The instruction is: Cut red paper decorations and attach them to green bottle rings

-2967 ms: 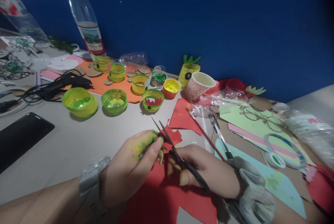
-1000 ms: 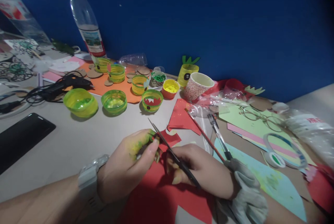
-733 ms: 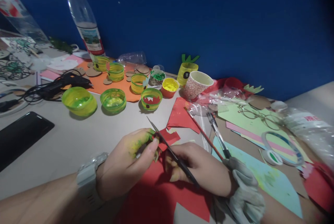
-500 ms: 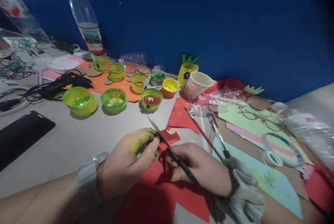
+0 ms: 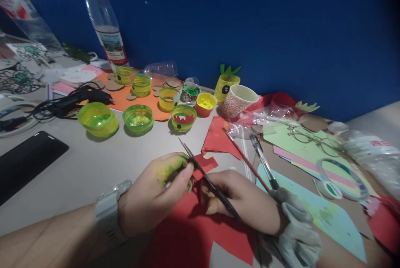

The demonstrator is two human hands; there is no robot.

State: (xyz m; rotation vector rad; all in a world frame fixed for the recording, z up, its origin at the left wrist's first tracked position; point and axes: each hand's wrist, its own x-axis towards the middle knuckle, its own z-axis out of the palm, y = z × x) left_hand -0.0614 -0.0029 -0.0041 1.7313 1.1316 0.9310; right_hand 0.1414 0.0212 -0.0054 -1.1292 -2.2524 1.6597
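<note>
Fingers of my left hand, stained green and yellow, pinch a small red paper piece near its left end. My right hand is closed around dark, slim scissors. Their narrow blades point up and left, slightly apart at the tips, and cross close to my left fingertips. Below both hands lies a larger red sheet. Beyond them is a green bowl with a red zigzag paper strip inside. Another piece of red paper lies to its right.
Green-yellow bowls, a black glue gun and a phone are on the left. A tall bottle and patterned cup stand behind. A brush, pen, tape roll and glasses lie right.
The whole view has shifted slightly, so objects appear a little farther right. Both hands keep nearly the same pose around the red paper piece and scissors.
</note>
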